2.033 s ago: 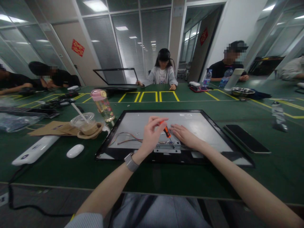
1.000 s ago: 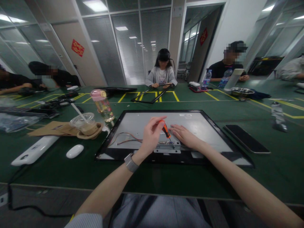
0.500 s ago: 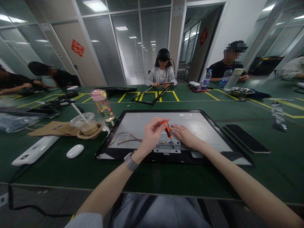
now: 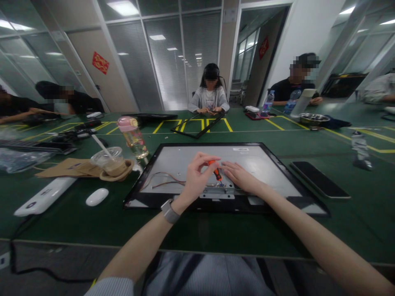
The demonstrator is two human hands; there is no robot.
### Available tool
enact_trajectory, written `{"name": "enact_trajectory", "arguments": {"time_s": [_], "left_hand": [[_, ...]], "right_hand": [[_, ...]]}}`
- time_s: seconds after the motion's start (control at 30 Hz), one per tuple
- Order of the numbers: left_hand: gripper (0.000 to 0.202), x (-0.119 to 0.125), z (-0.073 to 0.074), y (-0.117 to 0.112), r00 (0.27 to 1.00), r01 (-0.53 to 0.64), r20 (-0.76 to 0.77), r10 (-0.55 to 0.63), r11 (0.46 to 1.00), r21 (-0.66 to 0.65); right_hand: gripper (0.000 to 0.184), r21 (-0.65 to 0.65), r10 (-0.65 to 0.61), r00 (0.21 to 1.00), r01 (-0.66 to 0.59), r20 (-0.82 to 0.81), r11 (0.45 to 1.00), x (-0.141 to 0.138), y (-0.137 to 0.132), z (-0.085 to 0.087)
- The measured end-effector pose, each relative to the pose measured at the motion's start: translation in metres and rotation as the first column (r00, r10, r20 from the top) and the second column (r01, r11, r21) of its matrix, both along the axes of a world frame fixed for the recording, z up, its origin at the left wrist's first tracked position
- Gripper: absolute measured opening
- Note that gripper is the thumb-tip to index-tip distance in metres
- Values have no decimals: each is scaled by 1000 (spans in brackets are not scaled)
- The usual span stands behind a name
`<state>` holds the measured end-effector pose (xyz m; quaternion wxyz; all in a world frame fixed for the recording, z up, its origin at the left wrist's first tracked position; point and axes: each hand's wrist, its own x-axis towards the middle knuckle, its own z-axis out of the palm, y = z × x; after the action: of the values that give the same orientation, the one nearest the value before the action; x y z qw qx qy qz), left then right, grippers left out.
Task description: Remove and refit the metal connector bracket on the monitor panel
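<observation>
My left hand (image 4: 199, 172) is closed around the handle of a small orange and black screwdriver (image 4: 218, 174). The screwdriver tilts, its tip reaching down to a metal bracket (image 4: 217, 191) at the near edge of a flat display panel (image 4: 166, 158). The panel lies back side up, with a pale grey sheet inside a black frame. On the panel, just right of the screwdriver, my right hand (image 4: 240, 176) rests flat with its fingers stretched out. Thin wires (image 4: 165, 176) run along the panel to the left of my left hand.
Left of the panel are a white mouse (image 4: 97, 197), a white power strip (image 4: 46, 197), an iced drink cup (image 4: 109, 160) and a pink-lidded bottle (image 4: 135, 139). A phone (image 4: 319, 179) lies to the right. Across the green table a person handles a black frame (image 4: 199, 130).
The screwdriver's tip has shifted slightly left along the bracket, and its handle leans a little differently. My right hand stays on the panel. Across the table, the black frame has been lowered.
</observation>
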<state>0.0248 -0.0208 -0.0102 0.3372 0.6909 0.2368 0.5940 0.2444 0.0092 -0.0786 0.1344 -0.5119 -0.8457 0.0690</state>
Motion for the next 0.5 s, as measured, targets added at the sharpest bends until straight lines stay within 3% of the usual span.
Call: {"name": "enact_trajectory", "arguments": {"time_s": [0.1,0.3,0.5], "left_hand": [[22,0,1,-2,1000,-27,-13,27,1000,14],[26,0,0,-1,993,115,5,-115,993,-4],[17,0,-2,2,1000,-16,-10,16,1000,15]], "right_hand": [[55,12,-10,1000,10,-12,1000,0,0,0],[58,17,-12,1000,13,-15,1000,0,-1,-1],[54,27,-3,1000,3,-4,1000,0,0,-1]]}}
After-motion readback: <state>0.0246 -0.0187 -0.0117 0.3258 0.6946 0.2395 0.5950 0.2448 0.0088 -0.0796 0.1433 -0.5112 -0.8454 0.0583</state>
